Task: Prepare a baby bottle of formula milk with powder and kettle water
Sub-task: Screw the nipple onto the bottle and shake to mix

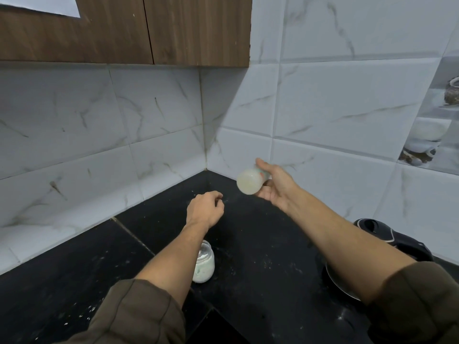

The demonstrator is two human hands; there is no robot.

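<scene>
My right hand [274, 186] holds the baby bottle [250, 181] tipped on its side above the black counter, its milky white base facing me; the bottle is blurred and its teat end is hidden behind my fingers. My left hand [205, 209] hovers lower and to the left, fingers curled in a loose fist with nothing visible in it. Under my left forearm stands an open glass jar of white formula powder [205, 266] on the counter. The black kettle [390, 240] stands at the right, mostly hidden behind my right arm.
The black counter [248, 244] runs into a corner of white marble-look tiles [149, 125], dusted with white powder specks. A brown wooden cabinet [124, 28] hangs overhead. A round metal rim [337, 284] shows beneath my right arm by the kettle.
</scene>
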